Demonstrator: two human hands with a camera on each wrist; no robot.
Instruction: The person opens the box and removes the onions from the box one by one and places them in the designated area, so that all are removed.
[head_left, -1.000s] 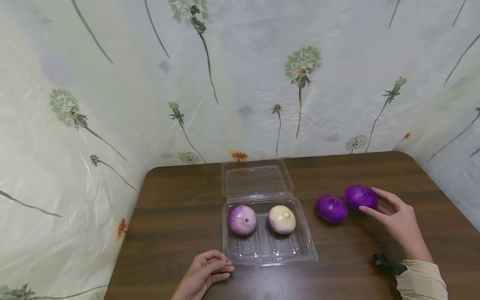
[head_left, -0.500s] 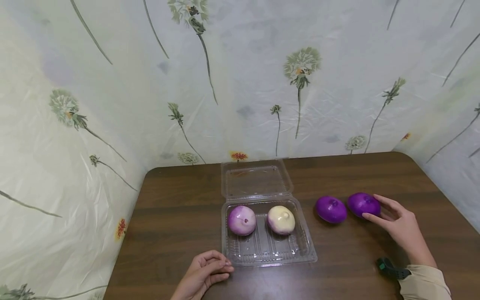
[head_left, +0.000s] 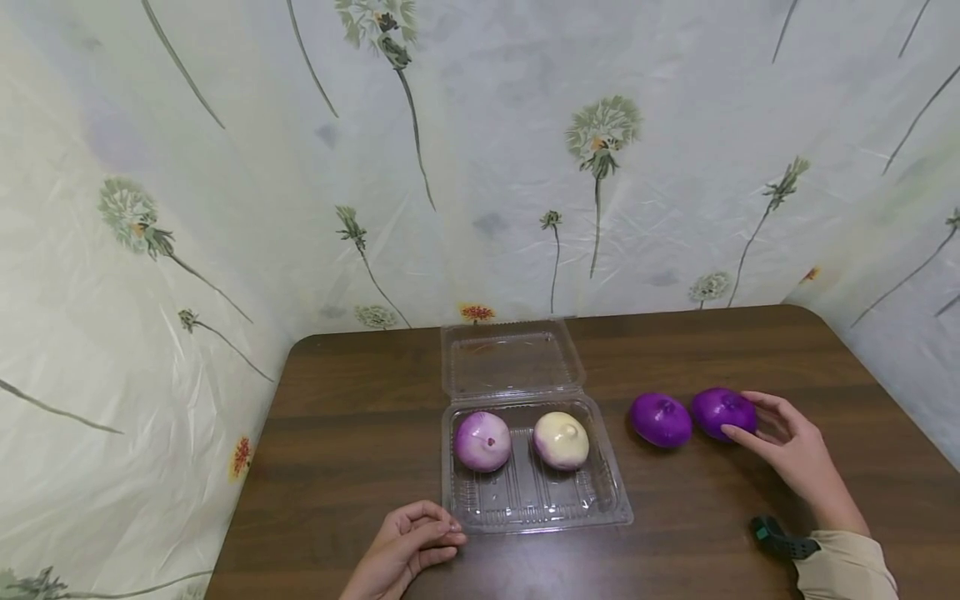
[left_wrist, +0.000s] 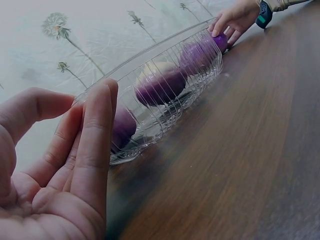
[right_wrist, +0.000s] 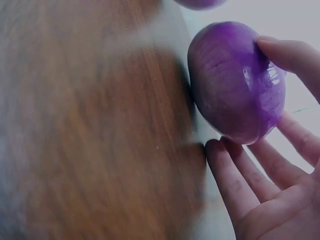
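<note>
My right hand (head_left: 798, 454) holds a glossy purple onion (head_left: 723, 413) on the table, thumb on its near side and fingers round its right side. In the right wrist view the thumb presses this onion (right_wrist: 235, 82) while the fingertips meet its underside. Just left of it sits a second purple onion (head_left: 661, 420). A clear plastic clamshell box (head_left: 517, 504) lies with its lid laid back. Inside are a pale purple onion (head_left: 483, 442) and a cream-and-purple onion (head_left: 561, 441). My left hand (head_left: 408, 546) pinches the box's near-left corner between thumb and fingers.
The box's transparent lid (head_left: 513, 358) stretches toward the back edge of the dark wooden table (head_left: 337, 433). Behind the table hangs a flower-patterned sheet (head_left: 487, 167), which also covers both sides. A dark wristband (head_left: 783, 540) sits on the right wrist.
My right hand has drawn its purple onion toward the table's near side, then slightly left, near the other purple onion. The left hand and the box have stayed in place.
</note>
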